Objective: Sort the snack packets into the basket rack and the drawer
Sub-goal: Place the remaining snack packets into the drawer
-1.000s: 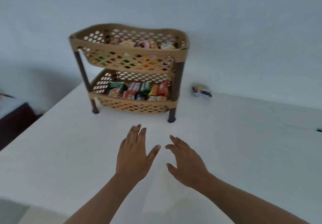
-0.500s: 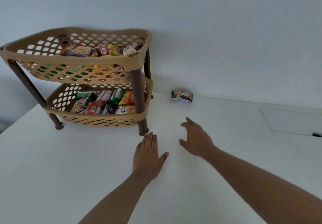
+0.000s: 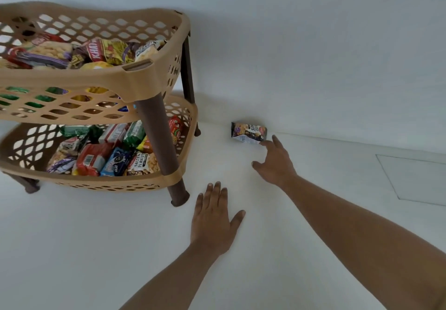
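A tan two-tier basket rack (image 3: 142, 70) with brown legs stands on the white tabletop (image 3: 84, 249) at the left. Both tiers hold several snack packets. One small dark snack packet (image 3: 248, 132) lies alone on the table against the wall, right of the rack. My right hand (image 3: 275, 162) is stretched toward it, fingers spread, the fingertips just touching its right lower corner. My left hand (image 3: 213, 220) rests flat on the table near the rack's front right leg, holding nothing.
A white wall (image 3: 313, 44) rises directly behind the rack and the packet. A rectangular outlined panel (image 3: 415, 177) is set into the tabletop at the far right. The rack's front right leg (image 3: 166, 155) stands close to my left hand.
The view has moved closer and to the right. My right hand has reached forward to the lone packet. My left hand stays flat on the table.
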A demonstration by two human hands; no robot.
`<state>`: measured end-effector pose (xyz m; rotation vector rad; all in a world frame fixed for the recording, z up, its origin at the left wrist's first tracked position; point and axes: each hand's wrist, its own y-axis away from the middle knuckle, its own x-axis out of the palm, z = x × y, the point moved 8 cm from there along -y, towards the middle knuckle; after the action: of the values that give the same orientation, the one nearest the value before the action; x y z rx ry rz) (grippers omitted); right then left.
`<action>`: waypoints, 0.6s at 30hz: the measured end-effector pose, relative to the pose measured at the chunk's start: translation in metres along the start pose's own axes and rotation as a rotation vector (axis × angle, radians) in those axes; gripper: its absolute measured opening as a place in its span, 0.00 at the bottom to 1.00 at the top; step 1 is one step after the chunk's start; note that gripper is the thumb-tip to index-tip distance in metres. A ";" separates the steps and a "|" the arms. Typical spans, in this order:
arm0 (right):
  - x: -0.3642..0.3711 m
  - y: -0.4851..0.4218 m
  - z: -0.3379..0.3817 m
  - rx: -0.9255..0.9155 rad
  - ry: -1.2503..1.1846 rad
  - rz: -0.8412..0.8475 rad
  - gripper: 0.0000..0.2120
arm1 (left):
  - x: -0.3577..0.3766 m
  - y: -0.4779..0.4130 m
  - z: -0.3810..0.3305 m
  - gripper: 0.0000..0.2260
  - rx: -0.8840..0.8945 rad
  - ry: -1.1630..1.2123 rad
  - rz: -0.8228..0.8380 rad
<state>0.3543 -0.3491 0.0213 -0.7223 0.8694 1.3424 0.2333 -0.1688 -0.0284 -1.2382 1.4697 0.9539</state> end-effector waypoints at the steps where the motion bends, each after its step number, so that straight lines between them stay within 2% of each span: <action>1: 0.000 -0.004 -0.001 -0.001 -0.002 -0.003 0.35 | -0.001 -0.001 0.000 0.38 -0.007 -0.006 -0.012; 7: 0.011 -0.020 -0.003 -0.039 -0.041 0.028 0.36 | 0.001 -0.002 0.001 0.39 -0.029 -0.001 -0.026; 15: -0.014 -0.003 0.017 -0.157 -0.131 -0.112 0.36 | -0.001 -0.001 0.004 0.38 -0.049 0.045 0.006; 17: -0.025 0.016 0.027 -0.225 -0.160 -0.156 0.35 | -0.010 0.000 0.004 0.35 -0.084 0.205 0.005; 18: -0.030 0.029 0.030 -0.255 -0.178 -0.170 0.34 | -0.017 0.001 0.005 0.34 -0.140 0.369 -0.020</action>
<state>0.3285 -0.3351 0.0634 -0.8398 0.4891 1.3547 0.2332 -0.1596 -0.0132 -1.5930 1.6907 0.8570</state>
